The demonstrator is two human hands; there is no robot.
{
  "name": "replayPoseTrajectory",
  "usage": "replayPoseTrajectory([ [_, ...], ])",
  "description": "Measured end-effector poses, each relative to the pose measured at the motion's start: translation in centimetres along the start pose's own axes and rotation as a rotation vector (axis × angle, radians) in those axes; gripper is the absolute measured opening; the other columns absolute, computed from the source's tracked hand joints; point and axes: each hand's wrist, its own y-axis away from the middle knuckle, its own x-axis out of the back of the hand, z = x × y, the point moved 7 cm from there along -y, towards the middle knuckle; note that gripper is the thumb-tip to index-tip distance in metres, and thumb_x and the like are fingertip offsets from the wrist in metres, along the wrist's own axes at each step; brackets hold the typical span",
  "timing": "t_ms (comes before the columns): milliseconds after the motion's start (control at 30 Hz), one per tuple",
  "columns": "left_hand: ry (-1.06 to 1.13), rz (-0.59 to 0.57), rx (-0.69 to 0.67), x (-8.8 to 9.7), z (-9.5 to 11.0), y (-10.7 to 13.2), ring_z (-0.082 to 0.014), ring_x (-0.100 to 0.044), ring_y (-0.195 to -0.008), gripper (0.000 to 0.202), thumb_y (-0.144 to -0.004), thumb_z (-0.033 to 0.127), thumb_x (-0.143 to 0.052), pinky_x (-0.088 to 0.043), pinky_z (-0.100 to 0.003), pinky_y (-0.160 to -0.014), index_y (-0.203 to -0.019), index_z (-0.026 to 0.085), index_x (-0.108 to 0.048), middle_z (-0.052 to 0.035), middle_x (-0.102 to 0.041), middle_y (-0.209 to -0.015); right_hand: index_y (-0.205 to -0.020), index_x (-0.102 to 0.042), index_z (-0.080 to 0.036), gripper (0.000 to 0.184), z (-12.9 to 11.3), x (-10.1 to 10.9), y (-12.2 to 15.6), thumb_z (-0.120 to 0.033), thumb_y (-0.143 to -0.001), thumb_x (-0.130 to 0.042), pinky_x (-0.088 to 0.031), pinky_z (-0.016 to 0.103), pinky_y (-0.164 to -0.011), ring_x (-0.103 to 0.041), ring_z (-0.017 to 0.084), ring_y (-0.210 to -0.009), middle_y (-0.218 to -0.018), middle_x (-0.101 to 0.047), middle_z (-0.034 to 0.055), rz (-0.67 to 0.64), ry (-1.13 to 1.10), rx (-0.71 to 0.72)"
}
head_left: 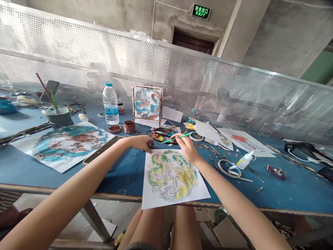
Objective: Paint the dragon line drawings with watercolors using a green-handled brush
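While the right hand (pixel 187 149) pinches a slim, rod-shaped green brush (pixel 188 134) between closed fingertips, the left hand (pixel 142 142) has its fingers bent and partly spread, holding nothing visible, at the upper-left corner of a flat white paper sheet (pixel 174 177). The sheet's lower-left corner overhangs the smooth blue table (pixel 119 178); the right hand covers its upper-right corner. Brush-tip contact with the palette (pixel 159 136) cannot be determined.

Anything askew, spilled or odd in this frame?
The dragon drawing between the person's arms juts past the blue table's front edge, leaving its near left corner unsupported. Thin brown sticks lie scattered to its right, looking untidy. I see no obvious spill.
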Motion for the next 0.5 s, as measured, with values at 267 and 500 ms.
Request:
replayPoseTrajectory([
  [267,0.002,0.02,-0.018,-0.3,-0.8,-0.6,-0.0167,-0.056,-0.07,0.043,-0.065,0.043,-0.06,-0.04,-0.023,-0.059,-0.097,0.015,-0.058,-0.0031,-0.062,-0.081,-0.07,-0.054,-0.016,0.034,0.3,-2.3,0.5,-0.048,-0.082,-0.053,-0.045,0.023,-0.05,-0.052,0.009,-0.049,-0.06,-0.052,-0.0024,-0.247,-0.519,-0.258],
  [500,-0.002,0.031,-0.032,-0.2,-0.4,-0.4,-0.0166,-0.056,-0.069,0.04,-0.065,0.04,-0.06,-0.04,-0.023,-0.058,-0.096,0.014,-0.059,-0.0023,-0.061,-0.077,-0.071,-0.056,-0.014,0.033,0.3,-4.4,1.2,-0.045,-0.079,-0.058,-0.046,0.023,-0.056,-0.058,0.01,-0.052,-0.059,-0.055,-0.0022,-0.392,-0.499,-0.304],
])
